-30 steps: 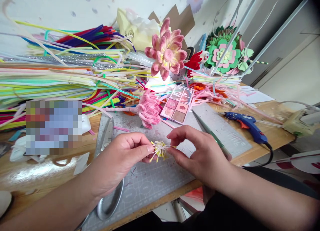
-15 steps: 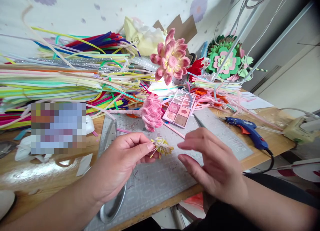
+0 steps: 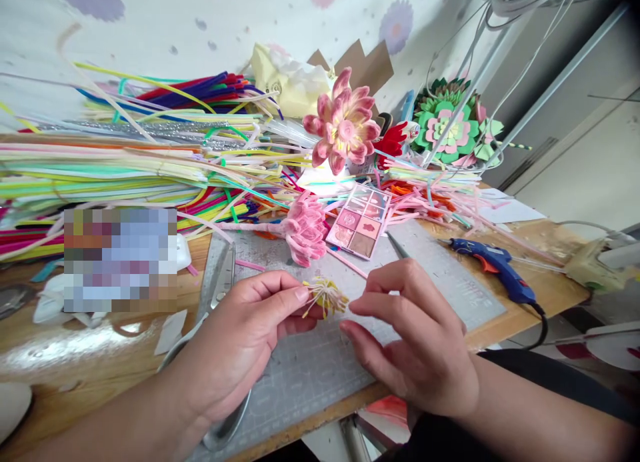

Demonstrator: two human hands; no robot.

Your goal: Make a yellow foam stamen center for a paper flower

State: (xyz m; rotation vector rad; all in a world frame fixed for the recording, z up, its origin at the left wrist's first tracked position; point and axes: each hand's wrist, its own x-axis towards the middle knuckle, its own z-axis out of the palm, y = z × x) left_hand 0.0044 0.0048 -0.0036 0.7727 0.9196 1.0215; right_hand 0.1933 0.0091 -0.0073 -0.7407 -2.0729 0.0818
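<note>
Between thumb and fingers, my left hand [image 3: 260,329] pinches a small bunch of flower stamens [image 3: 327,297], white threads with yellow tips. My right hand [image 3: 415,335] is just right of the bunch, its thumb and fingers apart, the fingertips close to the yellow tips. Whether they touch, I cannot tell. Both hands are above a grey cutting mat [image 3: 300,395]. Scissors [image 3: 225,275] lie on the mat, partly hidden under my left hand and wrist. A pink fuzzy flower [image 3: 306,229] on a stem rests just beyond the bunch, beside an eyeshadow palette [image 3: 360,221].
A blue hot glue gun [image 3: 495,262] lies at the right with its cord over the table edge. Bundles of pipe cleaners [image 3: 100,165] fill the back left. An open pink flower [image 3: 345,125] stands at the back, with green paper flowers [image 3: 447,125] to its right.
My right hand has moved left, bringing its fingertips closer to the stamens. The left hand keeps its pinch on the bunch. The view has shifted slightly.
</note>
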